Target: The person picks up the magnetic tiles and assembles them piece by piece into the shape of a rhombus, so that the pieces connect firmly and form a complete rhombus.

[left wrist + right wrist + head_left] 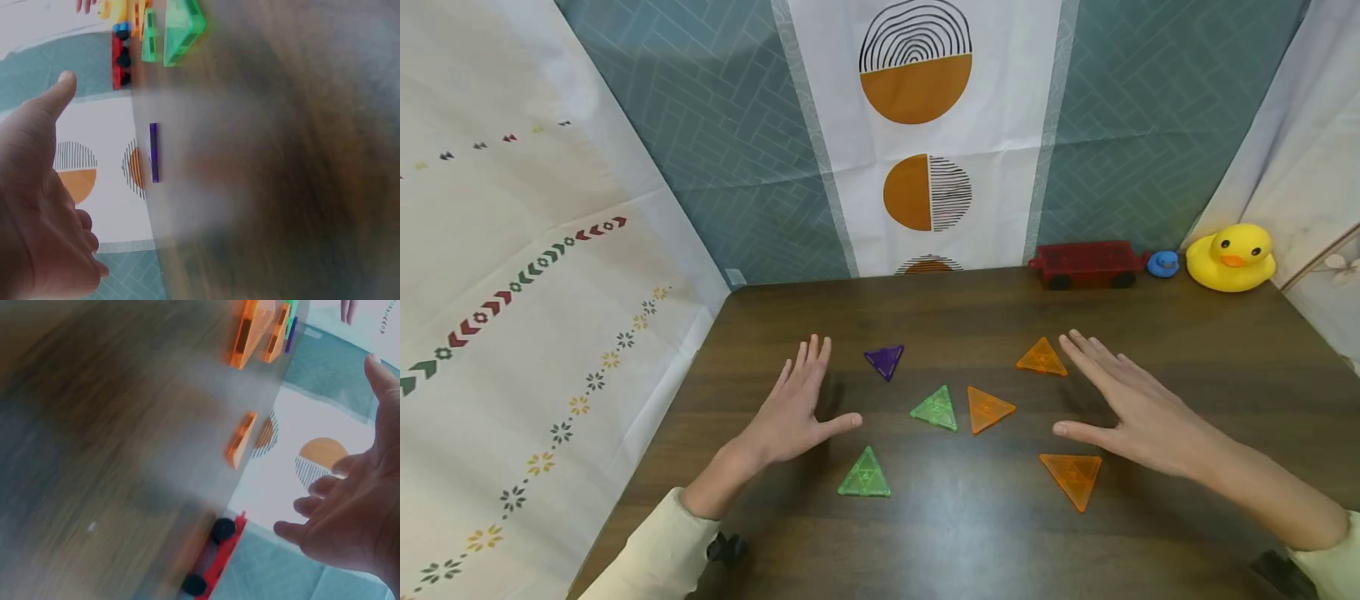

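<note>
While left hand and right hand splay fingers, translucent orange triangles, wood-grained table

Left grip and right grip spread, thumbs inward, palms perhaps facing down.

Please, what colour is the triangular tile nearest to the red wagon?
Orange; the triangular tile shows best in the head view.

Soft light is shining on the brown desk, making a pale glare near the front. Faint shadows are lying by the left fingers. Both wrist pictures are looking hazy, with the desk blurring.
</note>
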Demonstrator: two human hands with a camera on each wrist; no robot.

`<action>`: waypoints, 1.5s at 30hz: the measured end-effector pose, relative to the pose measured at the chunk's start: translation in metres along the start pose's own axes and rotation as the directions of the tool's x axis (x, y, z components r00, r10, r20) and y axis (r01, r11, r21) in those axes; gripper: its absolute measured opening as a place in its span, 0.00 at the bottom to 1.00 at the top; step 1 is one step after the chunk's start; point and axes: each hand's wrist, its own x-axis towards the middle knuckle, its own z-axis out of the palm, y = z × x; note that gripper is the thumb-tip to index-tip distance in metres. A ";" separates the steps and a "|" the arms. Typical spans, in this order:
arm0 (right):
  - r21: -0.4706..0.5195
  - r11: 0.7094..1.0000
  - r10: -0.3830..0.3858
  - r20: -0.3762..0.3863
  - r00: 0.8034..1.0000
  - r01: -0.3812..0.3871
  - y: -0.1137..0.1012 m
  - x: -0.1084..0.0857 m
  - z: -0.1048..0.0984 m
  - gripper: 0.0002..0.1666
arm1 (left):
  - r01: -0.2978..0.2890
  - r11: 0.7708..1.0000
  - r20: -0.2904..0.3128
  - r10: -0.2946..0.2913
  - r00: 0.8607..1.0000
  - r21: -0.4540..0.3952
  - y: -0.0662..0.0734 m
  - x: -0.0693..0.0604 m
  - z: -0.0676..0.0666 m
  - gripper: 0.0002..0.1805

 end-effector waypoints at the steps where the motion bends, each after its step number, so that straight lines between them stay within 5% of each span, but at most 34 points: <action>1: 0.035 0.999 -0.006 0.001 1.000 0.006 -0.002 0.003 0.000 0.67 | 0.005 0.999 0.003 -0.005 1.000 -0.037 0.000 0.002 -0.001 0.68; 7: 0.191 0.981 -0.032 -0.006 0.999 0.032 -0.015 0.019 0.011 0.71 | 0.041 0.977 -0.002 -0.043 0.999 -0.210 -0.003 0.017 -0.002 0.69; 12: 0.230 0.973 -0.037 0.007 0.999 0.034 -0.021 0.031 0.023 0.71 | 0.083 0.941 -0.008 -0.090 0.996 -0.328 -0.003 0.031 0.000 0.68; 24: 0.350 0.936 -0.066 0.044 0.997 0.046 -0.035 0.056 0.052 0.68 | 0.172 0.859 0.025 -0.183 0.983 -0.483 0.003 0.060 0.009 0.63; 30: 0.374 0.925 -0.087 0.049 0.995 0.062 -0.040 0.067 0.062 0.67 | 0.185 0.854 0.028 -0.196 0.980 -0.486 0.004 0.071 0.020 0.63; 45: 0.368 0.924 -0.138 0.067 0.988 0.104 -0.048 0.083 0.078 0.58 | 0.165 0.914 0.044 -0.160 0.986 -0.370 0.009 0.084 0.038 0.57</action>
